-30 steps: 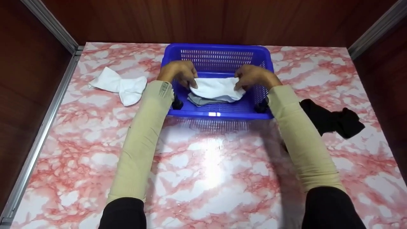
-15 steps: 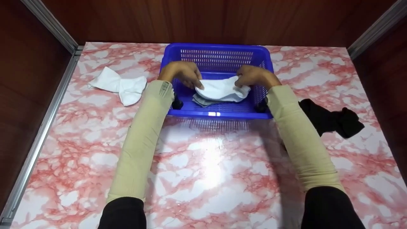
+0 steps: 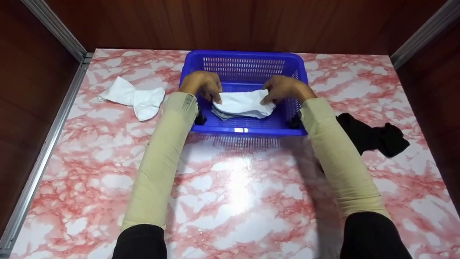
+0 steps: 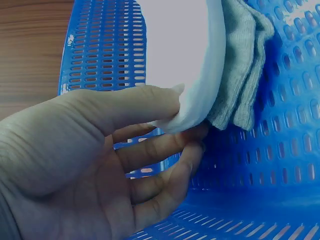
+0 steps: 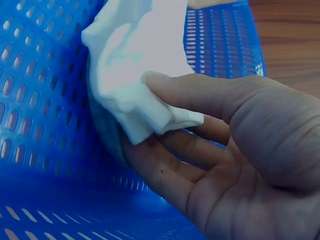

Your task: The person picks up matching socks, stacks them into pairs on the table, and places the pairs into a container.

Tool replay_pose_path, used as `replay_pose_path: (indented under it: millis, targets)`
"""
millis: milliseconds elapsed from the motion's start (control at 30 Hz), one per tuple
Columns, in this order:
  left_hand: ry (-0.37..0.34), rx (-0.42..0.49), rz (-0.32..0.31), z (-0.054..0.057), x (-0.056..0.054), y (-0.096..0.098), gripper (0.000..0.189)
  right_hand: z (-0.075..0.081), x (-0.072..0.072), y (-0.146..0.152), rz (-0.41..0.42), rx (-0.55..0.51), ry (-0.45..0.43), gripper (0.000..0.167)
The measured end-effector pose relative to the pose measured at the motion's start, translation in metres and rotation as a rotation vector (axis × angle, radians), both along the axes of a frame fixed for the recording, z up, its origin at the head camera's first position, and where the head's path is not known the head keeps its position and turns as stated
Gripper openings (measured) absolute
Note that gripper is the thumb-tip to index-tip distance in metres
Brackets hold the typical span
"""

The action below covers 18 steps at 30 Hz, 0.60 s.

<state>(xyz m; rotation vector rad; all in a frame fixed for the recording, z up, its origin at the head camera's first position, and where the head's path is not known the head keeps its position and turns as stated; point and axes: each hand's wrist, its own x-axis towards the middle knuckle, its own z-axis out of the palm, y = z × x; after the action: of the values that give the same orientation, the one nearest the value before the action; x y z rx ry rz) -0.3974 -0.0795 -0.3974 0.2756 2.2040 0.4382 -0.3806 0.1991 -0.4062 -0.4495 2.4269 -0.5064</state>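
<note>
A white sock lies stretched sideways inside the blue plastic basket, above a folded grey sock. At its left end, my left hand pinches the fabric, thumb on top and fingers beneath, as the left wrist view shows. My right hand pinches the bunched right end between thumb and fingers. In the right wrist view the white fabric hangs in folds over that hand's fingers. Most of the grey sock is hidden under the white one.
Left of the basket, white socks lie on the red-and-white marbled tabletop. Black socks lie to the right, partly behind the right sleeve. A brown wooden panel stands behind the basket.
Both hands shifted the white sock a little to the right, then back left. It now lies straighter over the grey sock. Both hands have kept their pinch.
</note>
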Motion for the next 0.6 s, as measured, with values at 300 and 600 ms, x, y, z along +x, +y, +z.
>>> replay_pose_path:
  millis: [300,600]
  targets:
    - [-0.008,-0.009,0.008,0.005,0.003,-0.001,0.03,0.003,0.001,-0.004,0.008,0.089,0.039,0.045]
    - [0.032,0.018,-0.003,0.017,0.005,0.001,0.013,0.013,0.002,0.004,-0.059,-0.082,0.134,0.05]
